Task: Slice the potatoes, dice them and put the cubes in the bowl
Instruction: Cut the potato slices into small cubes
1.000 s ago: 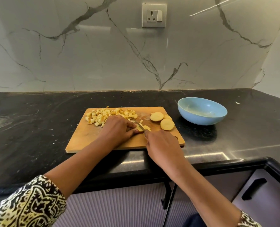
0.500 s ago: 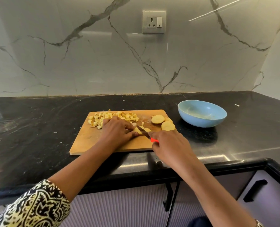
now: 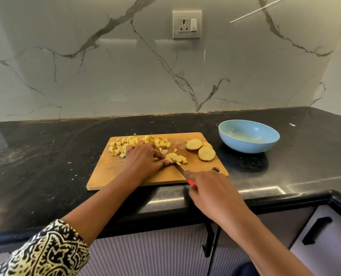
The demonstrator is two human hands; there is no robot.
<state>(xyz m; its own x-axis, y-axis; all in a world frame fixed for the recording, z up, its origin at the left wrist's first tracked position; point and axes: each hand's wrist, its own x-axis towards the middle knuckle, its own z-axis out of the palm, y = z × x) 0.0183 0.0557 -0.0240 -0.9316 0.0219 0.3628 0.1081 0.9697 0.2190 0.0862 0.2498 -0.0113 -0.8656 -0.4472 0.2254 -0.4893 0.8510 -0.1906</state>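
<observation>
Head view: right hand (image 3: 211, 191) grips knife (image 3: 177, 167), left hand (image 3: 145, 158) pinches potato (image 3: 177, 158).

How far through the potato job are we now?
Done: a pile of cubes on the board. In hand: the left hand steadies a slice; the right hand dices it with the knife. Left: round slices uncut, bowl holds no cubes.

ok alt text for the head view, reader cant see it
The left hand holds a potato piece on a wooden cutting board while the right hand cuts it with a red-handled knife. Behind the left hand lie diced cubes, to the right round slices, and beside the board a blue bowl.
</observation>
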